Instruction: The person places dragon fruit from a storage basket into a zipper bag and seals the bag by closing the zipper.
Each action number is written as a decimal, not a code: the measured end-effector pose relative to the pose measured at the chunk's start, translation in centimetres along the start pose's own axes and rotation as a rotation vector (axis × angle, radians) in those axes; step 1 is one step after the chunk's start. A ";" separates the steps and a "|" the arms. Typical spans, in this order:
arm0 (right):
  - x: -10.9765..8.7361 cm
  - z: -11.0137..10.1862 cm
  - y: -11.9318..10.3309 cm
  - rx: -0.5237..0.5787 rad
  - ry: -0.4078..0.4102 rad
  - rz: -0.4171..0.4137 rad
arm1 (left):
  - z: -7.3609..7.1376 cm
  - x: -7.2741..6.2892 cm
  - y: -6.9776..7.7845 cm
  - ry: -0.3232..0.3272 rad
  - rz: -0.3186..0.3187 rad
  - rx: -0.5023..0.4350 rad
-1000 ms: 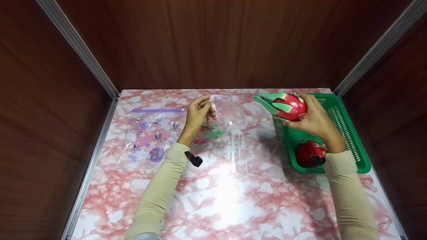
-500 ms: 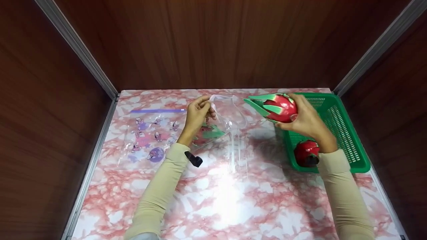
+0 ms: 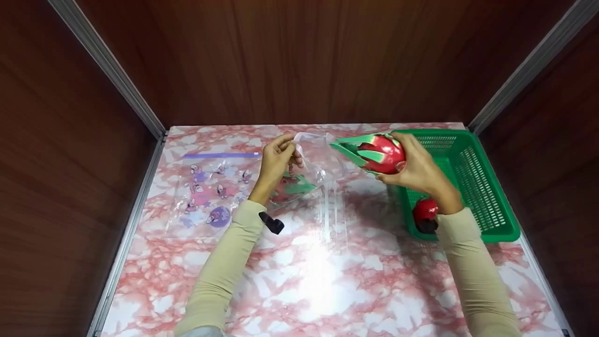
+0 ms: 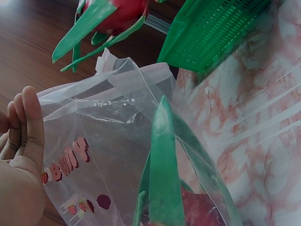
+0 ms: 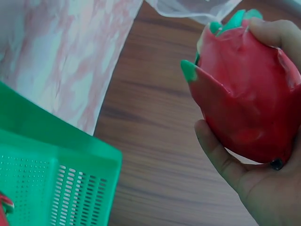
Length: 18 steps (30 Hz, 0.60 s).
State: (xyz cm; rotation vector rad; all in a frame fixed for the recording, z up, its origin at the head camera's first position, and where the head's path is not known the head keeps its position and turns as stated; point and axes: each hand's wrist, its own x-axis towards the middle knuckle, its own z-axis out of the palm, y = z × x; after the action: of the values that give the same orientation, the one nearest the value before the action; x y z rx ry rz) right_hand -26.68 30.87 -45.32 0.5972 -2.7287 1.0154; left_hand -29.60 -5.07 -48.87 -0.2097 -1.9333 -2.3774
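Note:
My left hand (image 3: 279, 157) pinches the rim of a clear zip bag (image 4: 103, 141), whose mouth gapes toward the right. Inside that bag lies a dragon fruit (image 4: 162, 174), its green leaf tips pointing up at the opening. Another dragon fruit (image 3: 386, 154) is in my right hand (image 3: 419, 171), gripped round its red body with the green tips facing left, close to the bag's mouth. The right wrist view shows the thumb and fingers wrapped about this held fruit (image 5: 247, 94). A third dragon fruit (image 3: 425, 213) sits in the green basket (image 3: 496, 187), partly hidden by the right wrist.
A flat clear zip bag (image 3: 210, 192) with a purple zip strip and cartoon prints lies on the left of the marbled table (image 3: 281, 281). Brown wood panels (image 3: 299, 61) enclose the table at the back and sides.
My right hand has carried the dragon fruit left, from over the basket to beside the bag's mouth. The left hand and its bag have stayed in place.

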 end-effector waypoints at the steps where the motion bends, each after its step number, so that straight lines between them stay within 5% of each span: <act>1: 0.1 0.1 0.0 0.002 -0.002 -0.004 | 0.0 0.0 0.0 0.001 0.003 0.000; 18: 0.7 1.4 -0.6 0.006 -0.007 -0.028 | 0.2 0.0 -0.3 -0.006 0.022 -0.023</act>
State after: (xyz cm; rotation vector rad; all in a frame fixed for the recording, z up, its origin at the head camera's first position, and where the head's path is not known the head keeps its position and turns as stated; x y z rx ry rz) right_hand -27.08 29.31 -45.77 0.6391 -2.7168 1.0171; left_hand -29.60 -4.80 -49.09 -0.2383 -1.8970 -2.3892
